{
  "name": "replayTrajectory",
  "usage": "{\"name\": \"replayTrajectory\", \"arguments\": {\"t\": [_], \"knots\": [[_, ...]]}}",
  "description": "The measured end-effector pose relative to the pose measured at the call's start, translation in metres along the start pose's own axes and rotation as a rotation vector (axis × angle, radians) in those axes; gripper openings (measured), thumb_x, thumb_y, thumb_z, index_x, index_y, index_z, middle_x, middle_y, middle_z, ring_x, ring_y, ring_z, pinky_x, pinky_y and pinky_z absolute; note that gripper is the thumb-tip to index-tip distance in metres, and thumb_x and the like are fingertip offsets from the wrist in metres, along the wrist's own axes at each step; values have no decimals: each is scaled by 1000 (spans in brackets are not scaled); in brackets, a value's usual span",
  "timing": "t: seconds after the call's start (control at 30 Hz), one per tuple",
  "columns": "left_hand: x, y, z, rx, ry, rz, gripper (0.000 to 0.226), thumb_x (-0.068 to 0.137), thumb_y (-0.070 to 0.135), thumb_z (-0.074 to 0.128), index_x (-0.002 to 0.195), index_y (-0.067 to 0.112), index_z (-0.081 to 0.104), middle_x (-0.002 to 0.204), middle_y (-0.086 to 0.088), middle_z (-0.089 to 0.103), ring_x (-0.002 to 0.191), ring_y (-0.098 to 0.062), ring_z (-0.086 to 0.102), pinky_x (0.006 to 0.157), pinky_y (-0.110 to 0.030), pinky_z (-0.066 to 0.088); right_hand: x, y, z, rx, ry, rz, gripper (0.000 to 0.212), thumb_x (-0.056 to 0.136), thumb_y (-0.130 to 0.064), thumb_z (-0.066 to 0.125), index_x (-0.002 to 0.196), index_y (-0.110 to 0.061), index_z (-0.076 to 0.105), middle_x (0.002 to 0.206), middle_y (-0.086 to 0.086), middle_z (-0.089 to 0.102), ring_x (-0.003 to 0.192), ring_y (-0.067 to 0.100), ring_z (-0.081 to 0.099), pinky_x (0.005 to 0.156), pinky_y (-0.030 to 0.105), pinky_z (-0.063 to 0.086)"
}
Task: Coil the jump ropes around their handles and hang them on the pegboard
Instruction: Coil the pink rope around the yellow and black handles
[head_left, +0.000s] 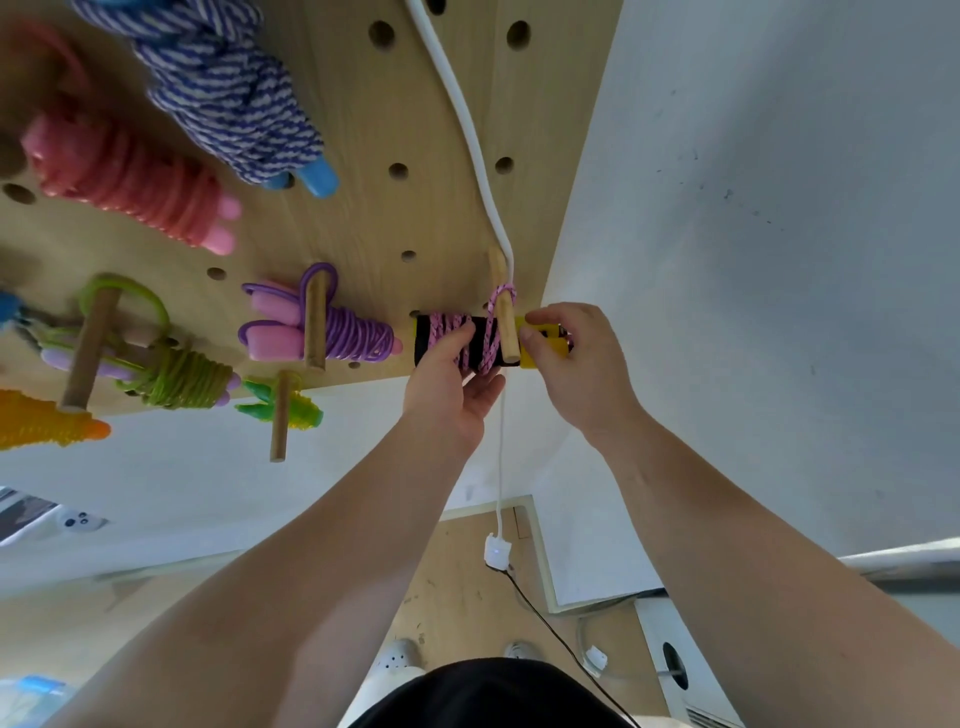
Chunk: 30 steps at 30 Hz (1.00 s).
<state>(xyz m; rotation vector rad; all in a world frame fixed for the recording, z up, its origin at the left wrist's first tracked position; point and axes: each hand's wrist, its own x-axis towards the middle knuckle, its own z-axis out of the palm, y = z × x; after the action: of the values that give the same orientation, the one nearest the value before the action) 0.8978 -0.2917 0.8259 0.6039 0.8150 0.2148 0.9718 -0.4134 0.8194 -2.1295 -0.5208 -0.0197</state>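
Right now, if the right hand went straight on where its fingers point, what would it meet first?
The right hand, pinching the yellow handles, would probably meet the wooden peg first; depth unclear.

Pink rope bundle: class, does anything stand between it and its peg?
Nothing visible does. The pink rope bundle is already looped round the wooden peg; the left hand and right hand hold it. A white cable runs beside the peg.

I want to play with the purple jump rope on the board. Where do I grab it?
Probably grab the purple jump rope by its fat wound middle, coming from the front, where the peg's free end points. Its loop hangs over that peg, so pulling it straight out along the peg should slip it off.
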Motion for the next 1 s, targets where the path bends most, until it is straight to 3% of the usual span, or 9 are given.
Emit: {"name": "replayTrajectory", "arguments": {"t": [0.2, 0.33, 0.47, 0.6, 0.73, 0.83, 0.9, 1.0], "knots": [[3, -1, -5, 78, 7, 15, 39, 91, 27, 73, 127, 15, 65, 121, -10, 70, 101, -27, 69, 76, -36, 54, 2, -2, 10, 22, -45, 27, 27, 89, -51, 59, 100, -31, 75, 108, -9, 67, 105, 5, 54, 96, 33, 48], [5, -2, -9, 116, 16, 28, 38, 91, 27, 74, 126, 15, 64, 118, -9, 70, 98, -27, 69, 75, -36, 54, 0, -5, 7, 43, -22, 65, 24, 95, -39, 63, 109, -23, 73, 115, -6, 64, 110, 11, 55, 100, 35, 47], [8, -6, -13, 104, 43, 15, 39, 92, 24, 73, 128, 14, 62, 118, -13, 71, 95, -27, 71, 74, -36, 55, -3, 1, 9, -2, -49, 82, 33, 86, -32, 77, 116, -21, 71, 119, -3, 61, 109, 10, 52, 99, 28, 44], [10, -8, -14, 130, 66, 53, 47, 91, 26, 74, 133, 19, 55, 116, -14, 73, 92, -27, 74, 74, -38, 58, -7, 8, 11, -72, -133, -42, 48, 75, -36, 87, 118, -24, 68, 118, -2, 61, 105, 11, 52, 94, 26, 42], [11, -9, -15, 205, 96, 55, 48, 92, 36, 73, 131, 21, 52, 109, -14, 74, 92, -28, 73, 78, -39, 60, -5, 13, 16, -174, -147, -143, 33, 82, -26, 82, 113, -24, 70, 110, 2, 66, 102, 25, 60, 87, 28, 44], [12, -6, -16, 247, 73, 49, 50, 91, 44, 71, 131, 18, 55, 115, -14, 71, 98, -29, 70, 77, -39, 58, 1, 14, 14, -136, -154, -73, 40, 86, -39, 78, 120, -23, 65, 109, 0, 68, 96, 20, 60, 80, 27, 47], [13, -4, -16, 249, 61, 51, 51, 92, 42, 72, 133, 16, 55, 117, -13, 70, 100, -30, 69, 76, -39, 58, 4, 16, 12, -102, -137, -1, 49, 85, -39, 79, 126, -20, 60, 114, 0, 65, 97, 18, 57, 81, 26, 45], [16, -2, -14, 277, 71, 73, 54, 91, 42, 73, 134, 13, 56, 117, -11, 70, 97, -28, 70, 74, -38, 58, 8, 21, 12, -90, -58, 92, 46, 86, -35, 78, 124, -16, 60, 113, 8, 63, 96, 23, 59, 75, 25, 41]]}}
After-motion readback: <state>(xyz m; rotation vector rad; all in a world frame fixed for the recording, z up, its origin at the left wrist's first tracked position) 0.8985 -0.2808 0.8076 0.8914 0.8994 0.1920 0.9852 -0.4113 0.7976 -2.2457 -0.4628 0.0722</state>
